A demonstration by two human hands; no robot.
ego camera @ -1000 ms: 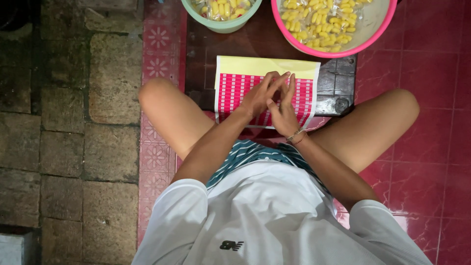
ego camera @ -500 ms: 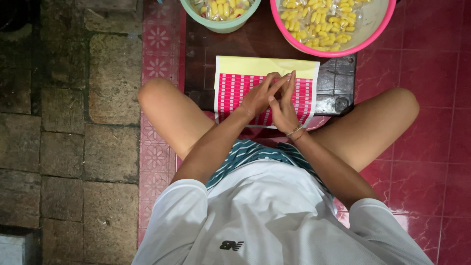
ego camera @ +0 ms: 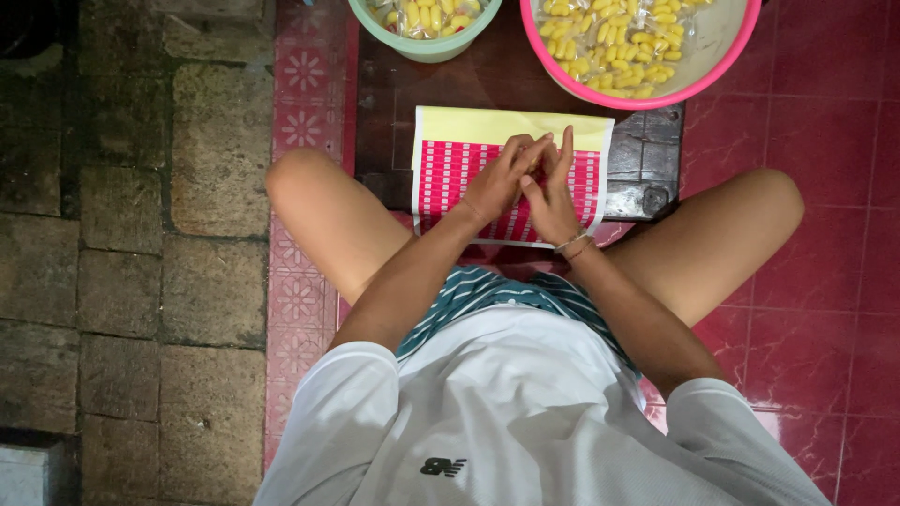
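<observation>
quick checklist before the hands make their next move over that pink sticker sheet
1. Both hands over the sheet: ok. Left hand and right hand meet above the pink sticker sheet.
2. Something pinched between the fingertips: cannot tell, too small to see.
3. Sheet lying flat on the dark wooden board: ok, though its near edge overhangs.
4. Green bowl of small yellow packets in front: ok, upright.
5. Pink basin of yellow packets: ok, upright beside the green one.
</observation>
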